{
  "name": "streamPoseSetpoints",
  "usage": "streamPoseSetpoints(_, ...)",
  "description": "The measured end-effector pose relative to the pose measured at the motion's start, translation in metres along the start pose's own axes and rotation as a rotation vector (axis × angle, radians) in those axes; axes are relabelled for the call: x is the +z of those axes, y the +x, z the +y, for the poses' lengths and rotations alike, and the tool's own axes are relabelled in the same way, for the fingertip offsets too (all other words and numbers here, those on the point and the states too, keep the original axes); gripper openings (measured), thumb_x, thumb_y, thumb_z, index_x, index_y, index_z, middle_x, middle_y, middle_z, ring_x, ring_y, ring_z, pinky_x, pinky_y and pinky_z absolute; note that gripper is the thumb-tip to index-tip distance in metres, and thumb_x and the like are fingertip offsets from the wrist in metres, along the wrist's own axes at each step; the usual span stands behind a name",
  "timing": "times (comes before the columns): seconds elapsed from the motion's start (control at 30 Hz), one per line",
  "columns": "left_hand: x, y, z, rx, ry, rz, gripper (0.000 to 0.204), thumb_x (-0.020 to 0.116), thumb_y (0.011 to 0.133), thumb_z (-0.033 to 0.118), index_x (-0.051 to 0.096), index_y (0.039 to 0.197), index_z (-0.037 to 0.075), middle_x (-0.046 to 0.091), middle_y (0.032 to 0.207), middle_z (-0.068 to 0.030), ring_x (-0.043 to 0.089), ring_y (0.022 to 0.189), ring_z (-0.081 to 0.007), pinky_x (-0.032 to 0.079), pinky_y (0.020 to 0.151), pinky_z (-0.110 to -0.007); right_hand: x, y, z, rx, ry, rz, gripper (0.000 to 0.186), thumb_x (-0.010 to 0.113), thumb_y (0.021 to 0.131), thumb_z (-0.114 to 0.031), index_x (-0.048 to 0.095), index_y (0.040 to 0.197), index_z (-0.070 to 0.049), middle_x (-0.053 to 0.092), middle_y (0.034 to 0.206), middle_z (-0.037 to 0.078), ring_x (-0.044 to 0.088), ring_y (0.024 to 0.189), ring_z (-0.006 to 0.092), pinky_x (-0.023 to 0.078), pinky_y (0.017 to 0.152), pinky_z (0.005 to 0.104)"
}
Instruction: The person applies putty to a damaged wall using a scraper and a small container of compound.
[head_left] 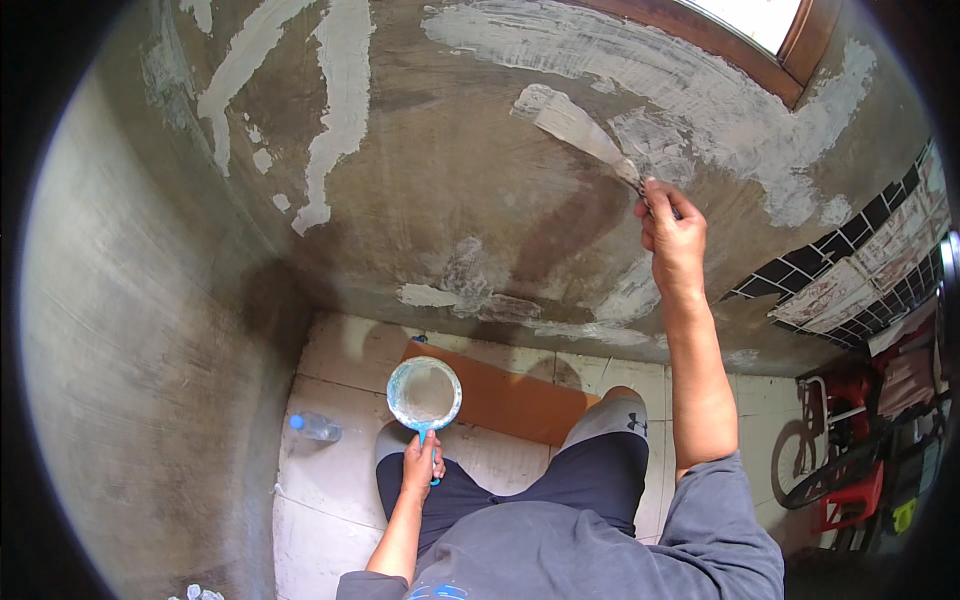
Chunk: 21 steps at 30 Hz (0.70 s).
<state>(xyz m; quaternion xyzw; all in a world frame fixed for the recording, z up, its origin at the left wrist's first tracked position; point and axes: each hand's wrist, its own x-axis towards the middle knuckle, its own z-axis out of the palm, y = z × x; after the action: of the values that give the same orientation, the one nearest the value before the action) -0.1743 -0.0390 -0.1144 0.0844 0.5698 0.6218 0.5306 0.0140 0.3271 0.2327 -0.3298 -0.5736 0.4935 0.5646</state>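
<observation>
In the head view, near the lower middle, the round, paste-smeared pot with a bright blue handle sits above the floor, its open mouth facing up. The person's left hand, just below the pot, is wrapped around that handle. Grey-white wet paste lies inside the pot. Well apart from it, above and to the right of the pot, the right hand grips a broad-bladed putty knife coated in pale paste by its handle. The blade points up and left, its wide end at a whitish smear; whether it touches the grey-brown plastered wall I cannot tell. That wall rises beyond the pot, with pale paste patches across it. To the right of the pot a flat orange-brown board lies on the off-white tiled floor. Left of the pot, a clear plastic bottle with a blue cap lies on the floor. Far right of the pot is a red plastic stool.
</observation>
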Motion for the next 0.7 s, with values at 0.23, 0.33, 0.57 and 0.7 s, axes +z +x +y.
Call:
streamPoseSetpoints(0.23, -0.001, 0.004, -0.001, 0.007, -0.071, -0.014, 0.036, 0.052, 0.106, 0.040, 0.050, 0.094, 0.007, 0.046, 0.060, -0.0024, 0.041, 0.037, -0.0114, 0.037, 0.037, -0.028, -0.025, -0.015, -0.004, -0.023, -0.064, -0.035, 0.030, 0.072, 0.096, -0.026, 0.071, 0.108, 0.001, 0.062, 0.075, 0.002, 0.040, 0.050, 0.0026, 0.029, 0.044, 0.0215)
streamPoseSetpoints(0.33, 0.000, 0.005, 0.001, 0.017, -0.061, -0.013, 0.036, 0.052, 0.106, 0.041, 0.050, 0.093, 0.007, 0.046, 0.060, -0.0022, 0.042, 0.037, -0.0113, 0.037, 0.038, -0.028, 0.002, -0.006, -0.010, -0.005, 0.001, -0.090, 0.030, 0.072, 0.096, -0.027, 0.071, 0.109, 0.001, 0.062, 0.075, 0.002, 0.040, 0.050, 0.0030, 0.029, 0.044, 0.0218)
streamPoseSetpoints(0.57, -0.003, 0.004, 0.000, -0.006, -0.043, -0.006, 0.037, 0.052, 0.106, 0.041, 0.050, 0.094, 0.007, 0.045, 0.060, -0.0021, 0.041, 0.037, -0.0114, 0.037, 0.038, -0.029, -0.028, 0.021, 0.000, 0.013, 0.061, 0.011, 0.025, 0.073, 0.095, -0.025, 0.070, 0.105, -0.002, 0.063, 0.076, 0.002, 0.037, 0.051, 0.0012, 0.026, 0.045, 0.0217)
streamPoseSetpoints(0.7, 0.003, 0.002, 0.003, -0.017, -0.027, 0.003, 0.037, 0.052, 0.106, 0.041, 0.050, 0.094, 0.007, 0.045, 0.060, -0.0020, 0.041, 0.038, -0.0114, 0.037, 0.038, -0.029, -0.066, 0.007, 0.000, 0.003, 0.023, 0.043, 0.024, 0.071, 0.096, -0.023, 0.069, 0.105, -0.001, 0.063, 0.076, 0.002, 0.038, 0.051, 0.0006, 0.027, 0.045, 0.0207)
